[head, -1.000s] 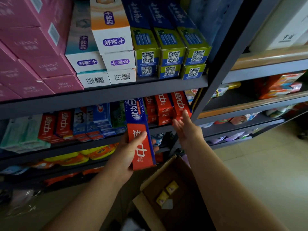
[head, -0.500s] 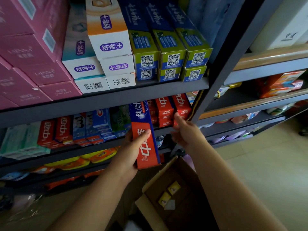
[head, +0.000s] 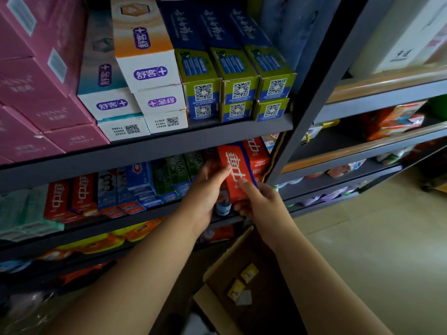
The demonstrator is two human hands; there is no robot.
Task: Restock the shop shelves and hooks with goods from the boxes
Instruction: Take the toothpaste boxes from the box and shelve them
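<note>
Both my hands hold a red and blue toothpaste box (head: 234, 172) at the right end of the middle shelf (head: 135, 217). Its far end is pushed in under the upper shelf board, beside a stack of red toothpaste boxes (head: 257, 155). My left hand (head: 205, 192) grips the box's left side, thumb across its red face. My right hand (head: 260, 203) pinches its near end from the right. An open cardboard box (head: 222, 269) stands on the floor below my arms, with a few small yellow packets (head: 243, 280) inside.
The upper shelf (head: 169, 141) carries pink cartons, white toothpaste boxes and green-blue boxes. More red, blue and green toothpaste boxes (head: 135, 184) fill the middle shelf to the left. A dark upright post (head: 312, 97) borders the bay on the right. Tiled floor (head: 391, 238) lies at right.
The toothpaste box has moved right and into the shelf slot. My right hand has come off the shelf stack and taken hold of the box's near end.
</note>
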